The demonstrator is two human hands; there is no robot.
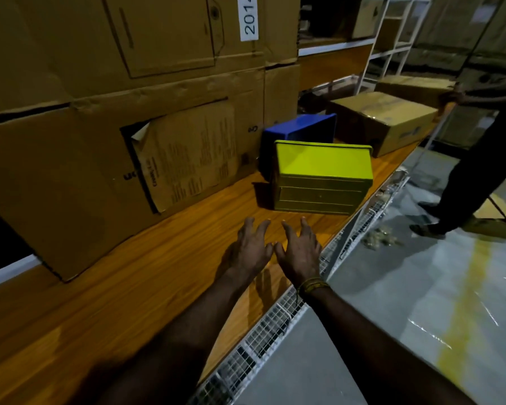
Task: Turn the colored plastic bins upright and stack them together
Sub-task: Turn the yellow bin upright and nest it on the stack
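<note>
A yellow plastic bin (322, 173) lies overturned on the wooden shelf (164, 267), its flat bottom facing up. Behind it a blue plastic bin (300, 130) lies tipped over against the cardboard wall. My left hand (253, 247) and my right hand (300, 248) hover side by side above the shelf, just short of the yellow bin. Both hands have their fingers spread and hold nothing. Neither hand touches a bin.
Large cardboard boxes (114, 112) wall off the shelf's back. A taped carton (383, 121) sits beyond the bins. A wire mesh edge (275, 325) runs along the shelf front. Another person (476, 159) stands on the grey floor at the right.
</note>
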